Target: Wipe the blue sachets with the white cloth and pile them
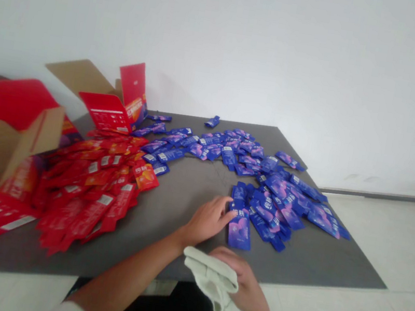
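My left hand [207,221] reaches over the grey table [180,198], its fingertips gripping the edge of a blue and purple sachet [239,232]. That sachet lies at the near side of a wide spread of similar blue sachets [274,203]. My right hand [247,288] sits by the table's near edge, holding a folded pale green cloth [212,277] that hangs down past the edge. A large heap of red sachets [86,199] covers the table's left part, well away from both hands.
Red and brown cardboard cartons [4,144] stand open at the left end of the table, and another [113,104] stands behind them. A white wall [226,37] rises behind the table. A pale tiled floor [386,247] lies beyond its right edge.
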Demonstrator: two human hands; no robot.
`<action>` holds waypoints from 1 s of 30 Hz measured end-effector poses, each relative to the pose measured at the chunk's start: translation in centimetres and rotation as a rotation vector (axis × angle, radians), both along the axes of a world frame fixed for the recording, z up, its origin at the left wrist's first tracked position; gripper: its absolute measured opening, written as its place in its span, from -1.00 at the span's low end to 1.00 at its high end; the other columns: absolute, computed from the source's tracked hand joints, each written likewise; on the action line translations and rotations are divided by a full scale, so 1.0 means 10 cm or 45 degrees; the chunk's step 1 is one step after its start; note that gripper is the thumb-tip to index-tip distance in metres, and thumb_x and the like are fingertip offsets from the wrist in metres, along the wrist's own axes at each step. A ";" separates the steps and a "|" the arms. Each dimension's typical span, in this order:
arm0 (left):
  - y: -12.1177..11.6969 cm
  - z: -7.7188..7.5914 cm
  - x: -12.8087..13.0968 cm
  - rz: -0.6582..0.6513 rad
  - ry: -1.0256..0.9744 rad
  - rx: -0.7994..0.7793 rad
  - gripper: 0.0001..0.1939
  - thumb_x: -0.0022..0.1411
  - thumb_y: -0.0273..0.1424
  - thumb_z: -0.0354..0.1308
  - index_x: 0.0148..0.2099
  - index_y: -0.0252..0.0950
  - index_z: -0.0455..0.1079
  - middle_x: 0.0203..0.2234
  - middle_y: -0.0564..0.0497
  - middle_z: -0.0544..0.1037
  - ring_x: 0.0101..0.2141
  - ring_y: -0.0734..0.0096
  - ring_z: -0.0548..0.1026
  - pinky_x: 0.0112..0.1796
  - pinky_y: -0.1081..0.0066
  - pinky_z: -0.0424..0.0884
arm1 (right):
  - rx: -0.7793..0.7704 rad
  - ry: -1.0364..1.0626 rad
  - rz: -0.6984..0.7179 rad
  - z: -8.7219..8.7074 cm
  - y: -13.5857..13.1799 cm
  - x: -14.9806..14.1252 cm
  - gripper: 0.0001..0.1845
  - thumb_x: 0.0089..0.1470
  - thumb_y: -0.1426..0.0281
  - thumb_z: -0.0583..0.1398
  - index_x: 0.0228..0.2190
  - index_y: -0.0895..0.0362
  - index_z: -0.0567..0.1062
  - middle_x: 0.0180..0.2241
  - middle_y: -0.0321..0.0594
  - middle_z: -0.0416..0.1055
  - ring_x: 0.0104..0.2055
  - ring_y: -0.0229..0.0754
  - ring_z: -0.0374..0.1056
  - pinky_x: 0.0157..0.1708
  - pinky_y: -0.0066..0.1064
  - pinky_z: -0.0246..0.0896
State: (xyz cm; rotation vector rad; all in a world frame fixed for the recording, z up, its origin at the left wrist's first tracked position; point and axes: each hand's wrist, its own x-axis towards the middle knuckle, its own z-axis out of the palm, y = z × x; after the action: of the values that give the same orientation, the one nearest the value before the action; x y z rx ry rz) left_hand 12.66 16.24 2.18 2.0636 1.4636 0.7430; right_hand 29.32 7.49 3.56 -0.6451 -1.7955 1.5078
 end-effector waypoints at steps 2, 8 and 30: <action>-0.05 -0.03 -0.01 -0.033 0.012 0.048 -0.61 0.49 -0.15 0.07 0.23 -0.22 0.35 -0.15 -0.02 0.55 -0.19 0.31 0.53 -0.10 0.34 0.43 | -0.023 -0.016 0.069 -0.01 0.02 0.02 -0.71 0.31 0.18 0.24 -0.20 0.16 0.62 -0.21 -0.06 0.52 -0.20 -0.11 0.43 -0.17 -0.36 0.30; -0.11 0.08 -0.15 -0.054 -0.039 0.132 -0.71 0.54 -0.19 -0.02 0.00 -0.21 0.46 -0.15 0.00 0.52 -0.16 0.37 0.53 -0.08 0.38 0.40 | 0.008 -0.013 0.171 -0.02 0.06 0.02 -0.61 0.33 0.14 0.21 -0.14 0.21 0.65 -0.22 0.00 0.56 -0.19 -0.10 0.47 -0.16 -0.35 0.33; -0.22 0.09 -0.38 -0.050 0.003 0.141 -0.55 0.57 -0.18 -0.15 -0.37 -0.22 0.29 -0.41 0.06 0.37 -0.35 0.40 0.41 -0.24 0.37 0.31 | 0.031 0.008 0.300 -0.04 0.10 0.05 -0.40 0.28 -0.02 0.21 -0.06 0.27 0.67 -0.18 0.13 0.60 -0.17 -0.07 0.52 -0.14 -0.34 0.41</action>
State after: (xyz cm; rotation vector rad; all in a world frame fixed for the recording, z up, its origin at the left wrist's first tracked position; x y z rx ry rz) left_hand 8.83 14.07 3.12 2.1699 1.4081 0.8228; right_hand 29.80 8.48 3.21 -0.4279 -1.9360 1.6355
